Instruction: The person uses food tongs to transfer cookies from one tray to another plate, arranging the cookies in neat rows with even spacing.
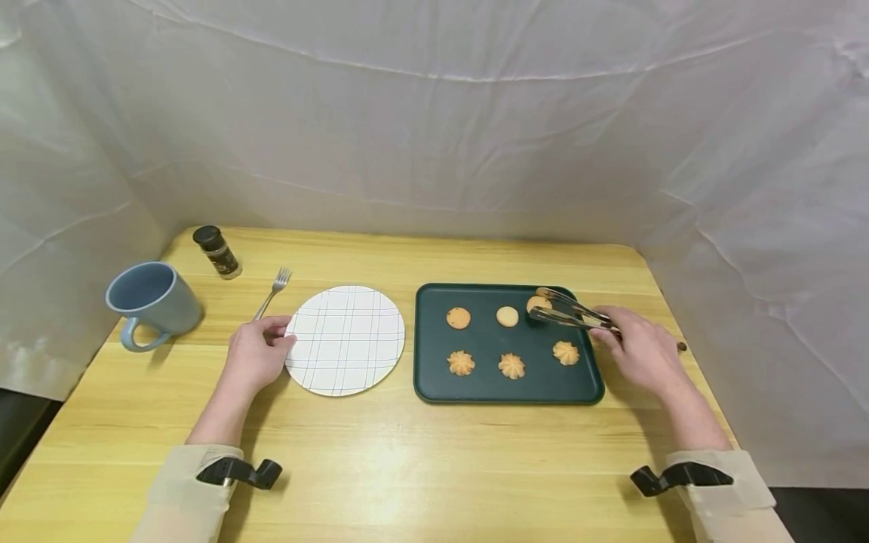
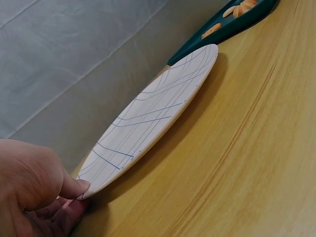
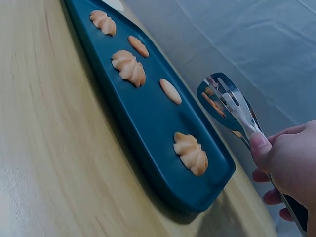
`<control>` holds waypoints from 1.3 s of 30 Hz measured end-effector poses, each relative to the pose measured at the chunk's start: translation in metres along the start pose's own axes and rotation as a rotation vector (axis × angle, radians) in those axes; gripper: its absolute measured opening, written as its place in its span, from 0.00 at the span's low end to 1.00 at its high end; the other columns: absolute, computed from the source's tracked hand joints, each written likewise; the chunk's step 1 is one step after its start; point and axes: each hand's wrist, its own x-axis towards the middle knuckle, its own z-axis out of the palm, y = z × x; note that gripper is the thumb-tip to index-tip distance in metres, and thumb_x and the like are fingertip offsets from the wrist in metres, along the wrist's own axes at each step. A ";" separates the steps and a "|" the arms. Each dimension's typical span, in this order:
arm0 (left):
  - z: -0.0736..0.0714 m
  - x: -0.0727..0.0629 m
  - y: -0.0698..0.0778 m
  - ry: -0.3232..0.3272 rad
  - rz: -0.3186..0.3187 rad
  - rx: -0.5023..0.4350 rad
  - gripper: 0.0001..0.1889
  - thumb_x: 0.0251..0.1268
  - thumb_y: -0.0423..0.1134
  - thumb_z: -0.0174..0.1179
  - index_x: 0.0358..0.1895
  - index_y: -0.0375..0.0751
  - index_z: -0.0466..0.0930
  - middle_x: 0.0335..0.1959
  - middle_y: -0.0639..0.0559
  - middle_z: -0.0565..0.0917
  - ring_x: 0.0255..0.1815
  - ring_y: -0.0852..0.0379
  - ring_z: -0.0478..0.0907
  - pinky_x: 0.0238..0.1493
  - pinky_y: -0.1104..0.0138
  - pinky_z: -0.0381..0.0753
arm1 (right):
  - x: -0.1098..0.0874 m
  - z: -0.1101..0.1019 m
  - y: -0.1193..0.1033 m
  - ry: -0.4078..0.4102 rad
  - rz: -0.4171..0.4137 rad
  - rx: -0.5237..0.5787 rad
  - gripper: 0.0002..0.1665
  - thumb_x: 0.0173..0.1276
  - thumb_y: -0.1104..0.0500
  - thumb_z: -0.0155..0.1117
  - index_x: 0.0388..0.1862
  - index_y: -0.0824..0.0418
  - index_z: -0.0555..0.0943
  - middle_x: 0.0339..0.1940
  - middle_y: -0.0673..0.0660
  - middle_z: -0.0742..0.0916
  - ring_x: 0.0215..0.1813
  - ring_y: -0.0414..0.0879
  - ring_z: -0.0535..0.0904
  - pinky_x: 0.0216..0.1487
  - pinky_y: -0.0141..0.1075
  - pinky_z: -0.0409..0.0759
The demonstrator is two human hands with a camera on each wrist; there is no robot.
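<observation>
My left hand (image 1: pixel 259 351) pinches the left rim of a round white plate (image 1: pixel 345 339) with a blue line grid, thumb on top and fingers below. In the left wrist view the plate is tilted, with a shadow under its edge. With my right hand (image 1: pixel 641 348) I grip metal tongs (image 1: pixel 575 320) over the right end of a dark green tray (image 1: pixel 489 391). Between the tong tips is a round cookie (image 1: pixel 539 303), mostly hidden by the tong head in the right wrist view. Two round cookies (image 1: pixel 458 317) and three fluted cookies (image 1: pixel 512 366) lie on the tray.
A fork (image 1: pixel 274 291) lies just behind my left hand. Further left stand a blue mug (image 1: pixel 170 302) and a black-capped spice jar (image 1: pixel 219 253). Pale cloth (image 1: pixel 407 151) surrounds the back and sides of the wooden table (image 1: pixel 380 467).
</observation>
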 end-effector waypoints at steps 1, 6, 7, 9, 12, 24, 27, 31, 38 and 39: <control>0.000 0.000 0.000 0.000 0.000 -0.001 0.19 0.74 0.31 0.63 0.64 0.29 0.81 0.50 0.36 0.85 0.48 0.43 0.81 0.47 0.58 0.78 | 0.000 0.000 -0.002 0.003 -0.004 0.002 0.24 0.82 0.49 0.63 0.70 0.56 0.78 0.64 0.66 0.84 0.56 0.70 0.83 0.43 0.66 0.76; 0.000 0.000 -0.003 0.004 0.005 -0.002 0.18 0.74 0.31 0.63 0.64 0.29 0.82 0.49 0.36 0.85 0.48 0.43 0.81 0.48 0.58 0.77 | 0.003 -0.001 -0.011 0.013 -0.034 0.008 0.24 0.82 0.48 0.62 0.70 0.56 0.79 0.65 0.66 0.84 0.57 0.69 0.83 0.45 0.66 0.76; 0.000 -0.001 -0.003 0.005 0.006 -0.002 0.18 0.74 0.31 0.63 0.64 0.29 0.82 0.49 0.36 0.85 0.48 0.43 0.81 0.47 0.58 0.77 | 0.004 -0.001 -0.013 0.014 -0.037 0.010 0.24 0.82 0.48 0.62 0.70 0.56 0.79 0.65 0.66 0.84 0.58 0.70 0.82 0.46 0.66 0.76; 0.000 -0.001 -0.004 0.005 0.007 -0.003 0.18 0.74 0.30 0.63 0.64 0.29 0.82 0.49 0.36 0.85 0.48 0.43 0.81 0.47 0.58 0.77 | 0.005 -0.001 -0.016 0.014 -0.045 0.012 0.24 0.82 0.48 0.62 0.70 0.56 0.78 0.66 0.66 0.84 0.59 0.70 0.82 0.48 0.67 0.76; 0.000 -0.001 -0.005 0.004 0.005 -0.006 0.19 0.74 0.30 0.63 0.64 0.29 0.81 0.49 0.36 0.85 0.48 0.43 0.81 0.47 0.59 0.77 | 0.007 -0.001 -0.021 0.019 -0.055 0.012 0.25 0.82 0.48 0.62 0.71 0.57 0.78 0.66 0.67 0.83 0.60 0.70 0.82 0.49 0.67 0.76; 0.000 0.001 -0.005 -0.002 -0.002 -0.012 0.20 0.74 0.31 0.63 0.65 0.29 0.81 0.51 0.36 0.85 0.49 0.43 0.81 0.48 0.58 0.78 | 0.015 0.000 -0.044 0.045 -0.120 0.018 0.25 0.80 0.50 0.65 0.70 0.59 0.79 0.65 0.66 0.84 0.55 0.67 0.84 0.46 0.64 0.80; 0.000 0.001 -0.004 -0.006 -0.004 -0.015 0.20 0.75 0.31 0.63 0.66 0.29 0.81 0.51 0.36 0.85 0.49 0.43 0.81 0.48 0.58 0.78 | 0.017 0.001 -0.049 0.047 -0.138 0.015 0.25 0.79 0.50 0.66 0.69 0.59 0.79 0.63 0.65 0.85 0.51 0.65 0.86 0.43 0.61 0.81; 0.000 0.000 -0.003 -0.009 -0.008 -0.020 0.20 0.75 0.31 0.62 0.66 0.29 0.80 0.52 0.36 0.85 0.49 0.43 0.81 0.48 0.58 0.78 | 0.020 0.003 -0.057 0.038 -0.155 0.007 0.25 0.80 0.50 0.65 0.70 0.59 0.79 0.58 0.63 0.87 0.43 0.58 0.86 0.38 0.56 0.81; 0.000 0.001 -0.004 -0.005 0.000 -0.017 0.20 0.74 0.31 0.63 0.65 0.29 0.81 0.51 0.36 0.85 0.48 0.44 0.81 0.48 0.59 0.79 | 0.027 0.007 -0.071 0.023 -0.180 0.016 0.26 0.81 0.48 0.63 0.71 0.58 0.79 0.54 0.62 0.88 0.41 0.57 0.85 0.37 0.54 0.80; 0.000 0.001 -0.004 -0.007 -0.001 -0.018 0.20 0.74 0.31 0.63 0.65 0.29 0.81 0.51 0.36 0.85 0.48 0.44 0.81 0.47 0.59 0.79 | 0.028 0.008 -0.073 0.024 -0.185 0.017 0.26 0.81 0.48 0.63 0.70 0.58 0.79 0.52 0.61 0.88 0.40 0.56 0.84 0.37 0.53 0.80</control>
